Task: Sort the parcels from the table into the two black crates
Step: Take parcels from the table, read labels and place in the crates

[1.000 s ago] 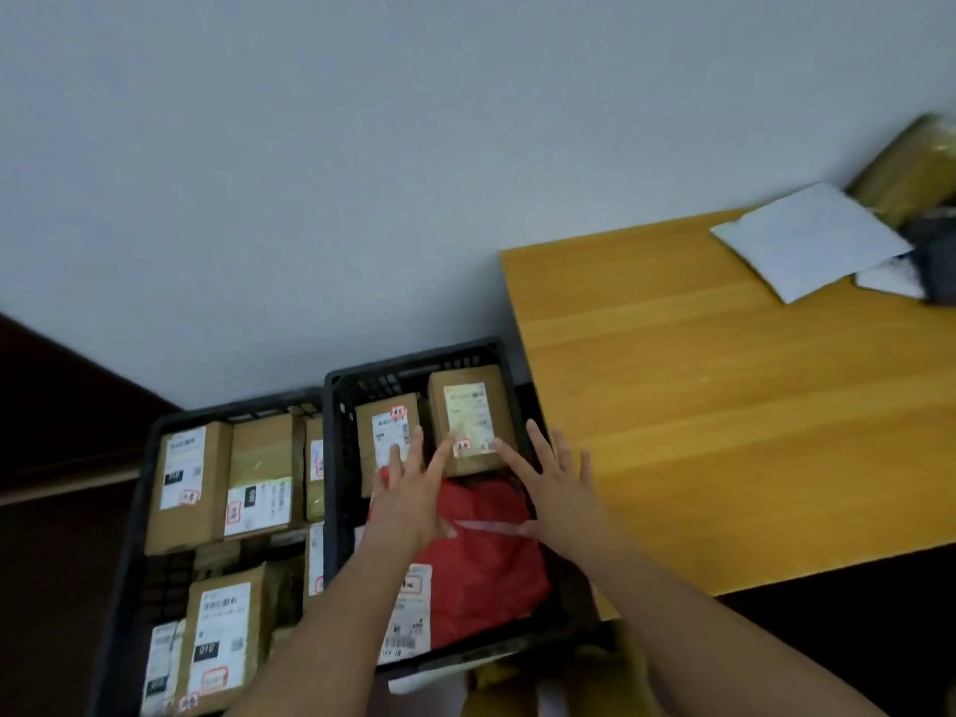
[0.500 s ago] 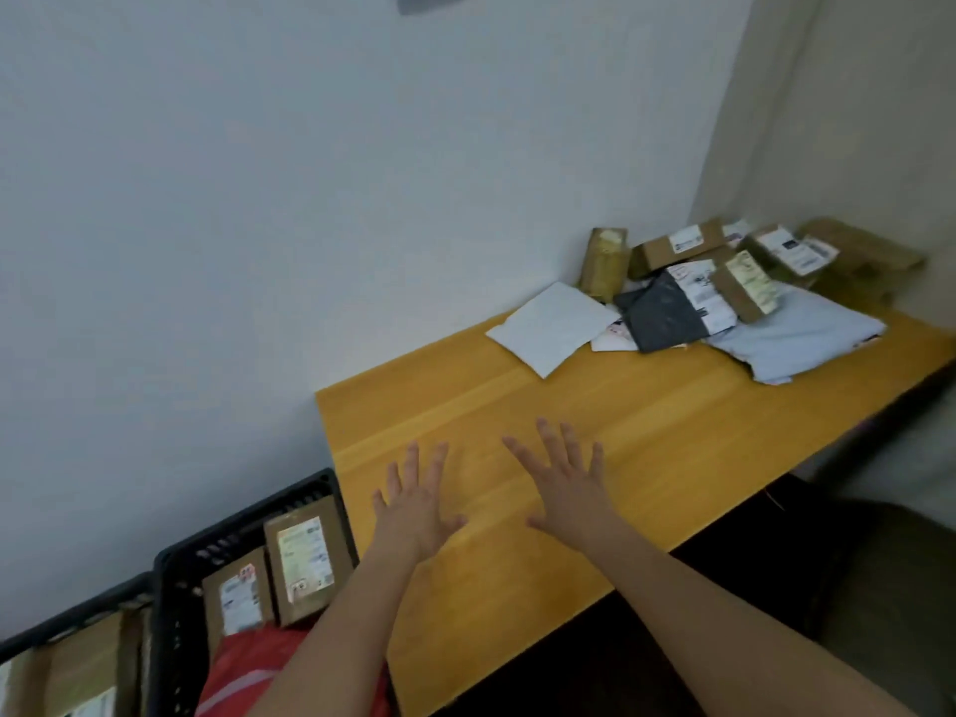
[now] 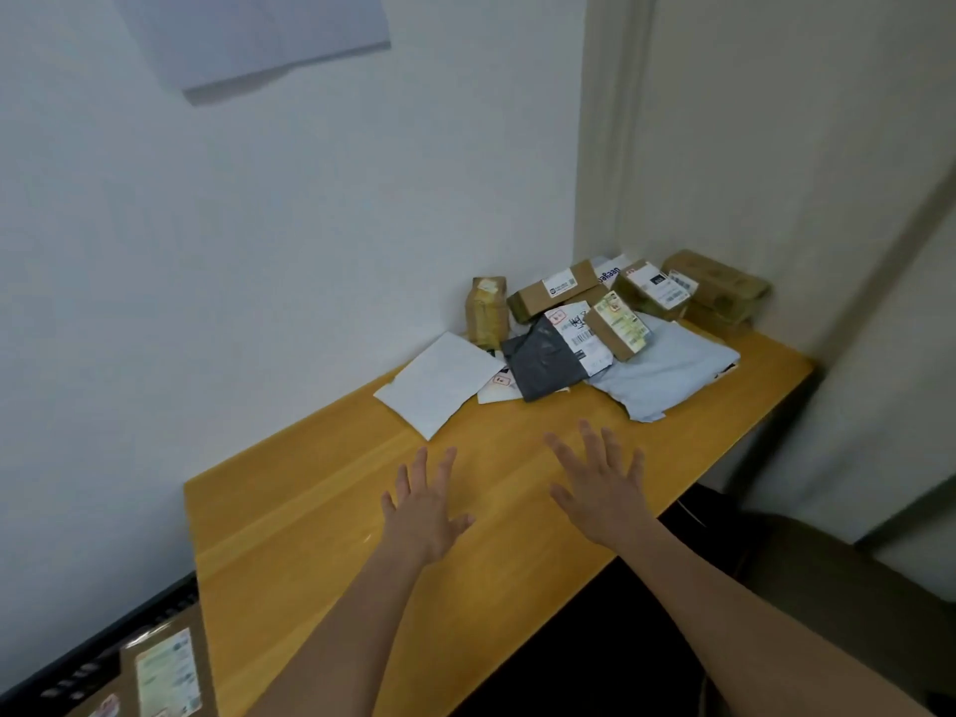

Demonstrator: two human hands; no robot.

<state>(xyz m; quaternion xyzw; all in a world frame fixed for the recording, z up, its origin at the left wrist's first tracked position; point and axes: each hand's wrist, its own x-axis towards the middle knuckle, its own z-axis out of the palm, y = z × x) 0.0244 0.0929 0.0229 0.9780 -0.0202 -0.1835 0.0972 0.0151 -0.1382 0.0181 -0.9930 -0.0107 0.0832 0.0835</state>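
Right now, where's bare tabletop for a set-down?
The near half of the table is bare wood, from the crate-side end to the white envelope; both hands hover over it. The far corner is crowded with the parcel pile.

Single head view, worn on person, looks forward and down along wooden table (image 3: 320,514) toward room corner. Hands near lens, parcel pile (image 3: 610,323) farther off, crate corner (image 3: 103,659) bottom left.
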